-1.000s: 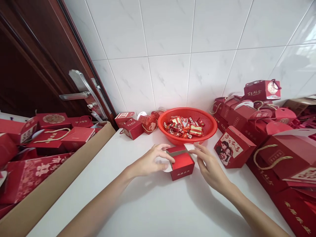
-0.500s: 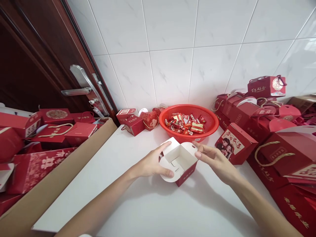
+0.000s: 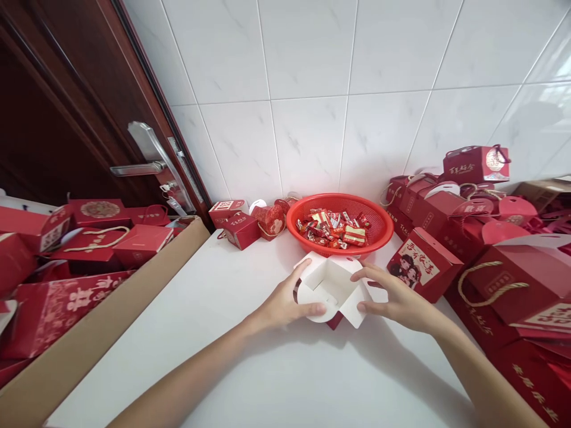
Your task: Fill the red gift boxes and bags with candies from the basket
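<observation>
A small red gift box (image 3: 332, 286), white inside, stands on the white table with its top flaps folded outward. My left hand (image 3: 283, 302) grips its left side, thumb over the rounded front flap and fingers behind the left flap. On the other side, my right hand (image 3: 392, 297) holds the right flap, with the thumb low on it and the fingers at the box's back right edge. Nothing shows inside the box except its folded bottom tabs. Just behind it is a red plastic basket (image 3: 382, 239) with several wrapped candies (image 3: 332, 229).
Red gift boxes (image 3: 446, 208) are piled at the right, and one with a printed couple (image 3: 423, 264) leans near my right hand. A cardboard carton (image 3: 147, 276) of red boxes stands at the left. Small boxes (image 3: 241, 229) sit by the tiled wall (image 3: 307, 137).
My right hand has moved from the back right flap down to the right side, and the right flap now stands folded outward. The left hand keeps hold of the box.
</observation>
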